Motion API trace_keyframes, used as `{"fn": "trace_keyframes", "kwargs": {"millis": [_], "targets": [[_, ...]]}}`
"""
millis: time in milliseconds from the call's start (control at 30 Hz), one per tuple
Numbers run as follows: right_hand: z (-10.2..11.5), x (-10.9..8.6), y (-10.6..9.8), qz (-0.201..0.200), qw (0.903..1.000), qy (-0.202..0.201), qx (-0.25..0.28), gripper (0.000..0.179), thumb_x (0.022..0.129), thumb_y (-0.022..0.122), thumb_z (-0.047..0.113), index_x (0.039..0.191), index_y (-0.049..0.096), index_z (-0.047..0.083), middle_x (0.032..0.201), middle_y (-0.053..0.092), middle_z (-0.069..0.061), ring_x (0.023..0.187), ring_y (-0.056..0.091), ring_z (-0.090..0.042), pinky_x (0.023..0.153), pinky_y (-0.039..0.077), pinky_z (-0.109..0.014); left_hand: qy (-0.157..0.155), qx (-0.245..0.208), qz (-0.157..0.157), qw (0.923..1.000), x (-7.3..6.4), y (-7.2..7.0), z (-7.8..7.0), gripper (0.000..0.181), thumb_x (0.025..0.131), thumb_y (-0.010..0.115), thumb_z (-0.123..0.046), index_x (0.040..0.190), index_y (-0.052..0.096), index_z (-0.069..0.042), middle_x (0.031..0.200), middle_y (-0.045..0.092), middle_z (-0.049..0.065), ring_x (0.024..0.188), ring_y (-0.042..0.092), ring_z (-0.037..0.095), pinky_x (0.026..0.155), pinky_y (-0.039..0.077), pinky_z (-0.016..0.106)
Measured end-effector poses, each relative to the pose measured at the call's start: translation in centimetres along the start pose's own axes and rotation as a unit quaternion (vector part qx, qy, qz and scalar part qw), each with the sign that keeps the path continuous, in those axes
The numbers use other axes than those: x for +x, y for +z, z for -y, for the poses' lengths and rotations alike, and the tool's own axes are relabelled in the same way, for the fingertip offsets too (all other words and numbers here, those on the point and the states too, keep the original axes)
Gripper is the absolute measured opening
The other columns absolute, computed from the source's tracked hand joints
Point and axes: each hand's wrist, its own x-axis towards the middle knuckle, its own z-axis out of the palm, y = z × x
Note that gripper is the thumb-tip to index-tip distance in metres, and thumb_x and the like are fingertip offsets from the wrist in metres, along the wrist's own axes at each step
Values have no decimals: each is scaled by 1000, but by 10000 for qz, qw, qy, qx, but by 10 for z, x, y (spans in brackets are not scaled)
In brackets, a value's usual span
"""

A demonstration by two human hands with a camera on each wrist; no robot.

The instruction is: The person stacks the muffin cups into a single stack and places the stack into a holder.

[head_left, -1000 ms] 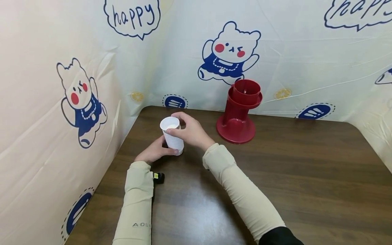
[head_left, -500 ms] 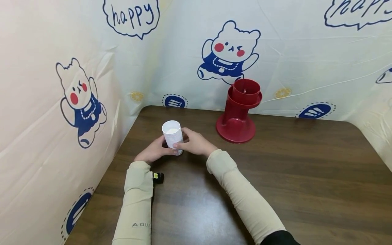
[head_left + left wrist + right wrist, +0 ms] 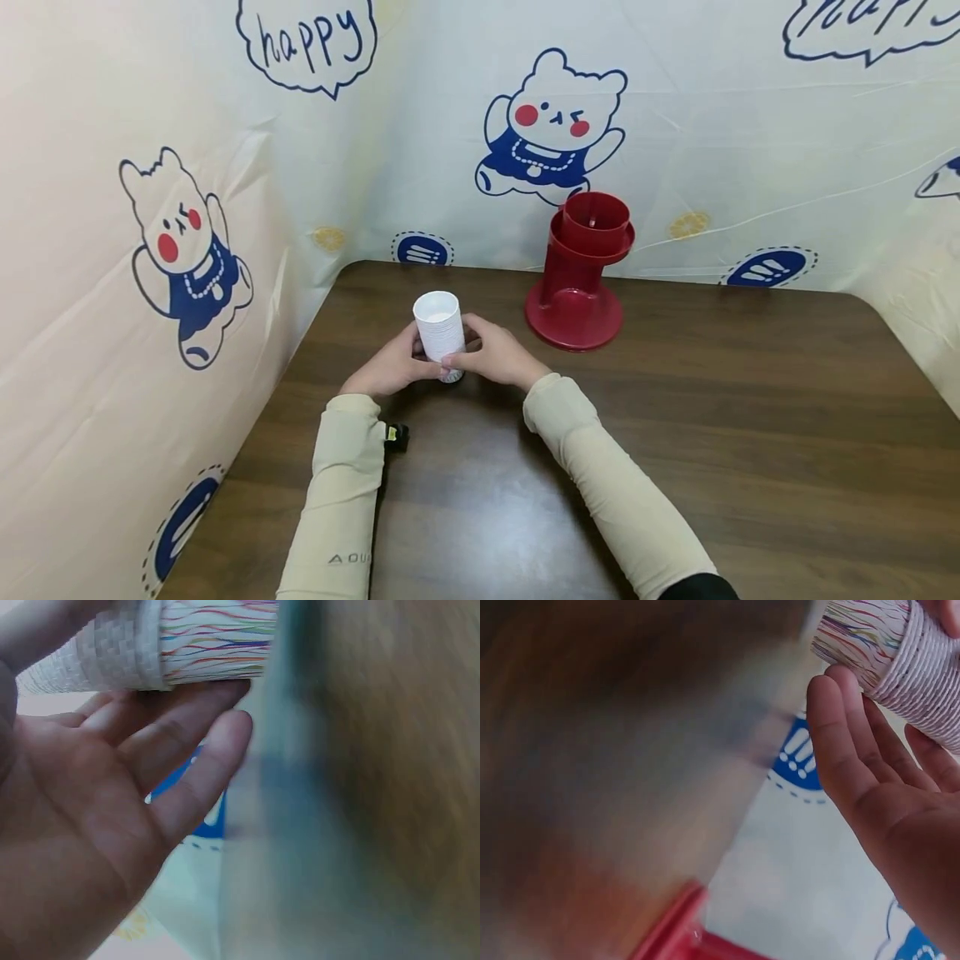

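A stack of white paper cups (image 3: 439,332) stands upright, mouth up, near the table's back left, between both hands. My left hand (image 3: 392,363) grips its lower left side, thumb across the front and fingers behind. From the right, my right hand (image 3: 498,353) holds the lower stack between thumb and fingers. The left wrist view shows the cups (image 3: 217,641) with many stacked rims and colourful wavy lines on the outermost cup. Whether the stack's base touches the table cannot be told.
A red cup-shaped holder (image 3: 576,312) with a round base and open tubular top stands right of the hands on the brown wooden table (image 3: 712,433). A printed cloth (image 3: 420,150) hangs behind and along the left side.
My right hand has slid from the stack's upper part down to its lower part. Both hands and the cups have then shifted slightly right. The red holder has stayed put.
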Motion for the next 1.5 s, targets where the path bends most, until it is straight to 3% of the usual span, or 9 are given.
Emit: {"fn": "trace_keyframes", "kwargs": {"millis": [233,467,800,1033,1233,1500], "targets": [[14,-14,-39,-457,9988,-22,192,64,86,81,35,139,53,11,122,64,-7,106,62,-26,88,54,-40,416,370,-169,9983,10,7,-35,70,92,77,-19,149,39,-4,139,56,17,123,57,31,100,47,49],[34,-31,-83,-988,9945,-105,336,65,88,79,35,143,52,13,128,62,-4,106,61,-22,88,54,-41,712,706,-82,9949,32,9,-85,66,95,73,-32,151,44,-13,141,55,10,124,54,30,101,46,51],[75,-46,-157,-1714,9851,-158,11,65,90,77,34,145,47,16,125,59,-6,106,59,-24,87,54,-43,1368,890,-293,9862,77,16,-173,72,94,74,-29,155,36,-25,146,46,2,126,50,22,98,47,43],[87,-48,-209,-2026,9788,111,-285,73,95,69,42,153,34,16,134,53,-13,116,55,-30,94,50,-49,1416,1034,-459,9834,116,34,-222,73,96,72,-25,156,31,-33,149,45,-1,128,51,17,100,48,39],[83,-47,-233,-2500,9669,212,-463,71,96,66,45,153,35,15,140,52,-10,118,54,-28,97,50,-47,1398,980,-484,9841,145,47,-241,72,97,69,-21,157,30,-33,153,44,-3,137,43,13,109,39,42],[63,-38,-241,-2433,9647,729,-691,78,93,68,50,154,35,14,140,52,-10,121,52,-27,96,50,-46,1013,1317,-360,9854,165,53,-238,69,98,68,-23,157,33,-28,154,43,-3,139,39,11,113,34,41]]}}
